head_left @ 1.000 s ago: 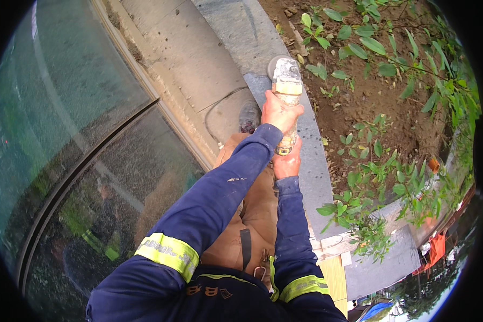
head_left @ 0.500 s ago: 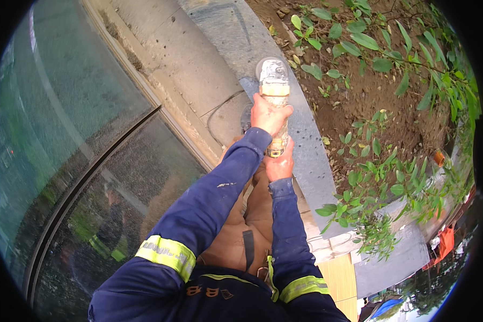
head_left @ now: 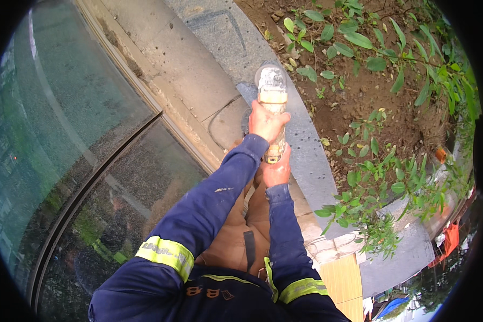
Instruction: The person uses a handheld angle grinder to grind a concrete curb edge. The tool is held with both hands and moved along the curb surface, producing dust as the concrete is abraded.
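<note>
A dusty, whitish angle grinder (head_left: 272,92) points away from me, its grey disc (head_left: 261,70) resting on or just over a long grey stone slab (head_left: 312,161); contact is hard to tell. My left hand (head_left: 265,121) grips the middle of the grinder body, thumb over the right side. My right hand (head_left: 278,169) holds the yellow-and-black rear end, below my left. Both blue sleeves have reflective bands. The grinder hides part of the slab beneath it.
A glass panel wall (head_left: 75,118) lies left, beside a concrete ledge (head_left: 182,64) with a dark cable. A soil bed (head_left: 359,102) with leafy plants (head_left: 375,64) borders the slab on the right. A yellow board (head_left: 341,282), grey sheet (head_left: 397,257) and orange material (head_left: 449,239) lie lower right.
The grinder, with both hands still on it, has shifted somewhat left and toward me in the picture. The view of the surroundings has shifted slightly too.
</note>
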Demonstrator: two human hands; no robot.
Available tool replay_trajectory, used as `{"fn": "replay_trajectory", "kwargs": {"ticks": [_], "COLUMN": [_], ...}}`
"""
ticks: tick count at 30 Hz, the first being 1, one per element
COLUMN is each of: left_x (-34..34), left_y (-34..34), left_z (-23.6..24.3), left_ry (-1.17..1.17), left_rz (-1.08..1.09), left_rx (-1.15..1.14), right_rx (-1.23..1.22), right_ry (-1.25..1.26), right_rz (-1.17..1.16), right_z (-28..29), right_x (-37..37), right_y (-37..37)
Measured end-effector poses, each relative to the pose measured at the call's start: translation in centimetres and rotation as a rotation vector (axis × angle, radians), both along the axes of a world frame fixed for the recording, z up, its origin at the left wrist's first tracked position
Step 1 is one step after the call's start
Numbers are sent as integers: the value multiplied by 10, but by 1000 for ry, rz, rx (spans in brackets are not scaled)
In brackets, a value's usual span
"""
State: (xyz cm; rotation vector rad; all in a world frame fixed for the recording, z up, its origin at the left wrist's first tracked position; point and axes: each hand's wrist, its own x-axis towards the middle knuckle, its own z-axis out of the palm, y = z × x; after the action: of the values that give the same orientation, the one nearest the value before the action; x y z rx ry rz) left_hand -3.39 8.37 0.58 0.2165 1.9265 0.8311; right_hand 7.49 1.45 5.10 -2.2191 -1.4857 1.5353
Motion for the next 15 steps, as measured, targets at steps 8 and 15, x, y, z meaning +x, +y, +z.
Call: {"fn": "replay_trajectory", "kwargs": {"ticks": [8,15], "left_x": [11,2], "left_y": [7,-12], "left_z": [20,3], "left_ry": [-66,-55], "left_rz": [-57,-2], "left_rx": [-49,-6], "right_rx": [37,-17], "right_ry": [21,7], "right_rz": [-29,-15], "right_z": [9,7], "right_x": [11,3], "right_y": [-3,-16]}}
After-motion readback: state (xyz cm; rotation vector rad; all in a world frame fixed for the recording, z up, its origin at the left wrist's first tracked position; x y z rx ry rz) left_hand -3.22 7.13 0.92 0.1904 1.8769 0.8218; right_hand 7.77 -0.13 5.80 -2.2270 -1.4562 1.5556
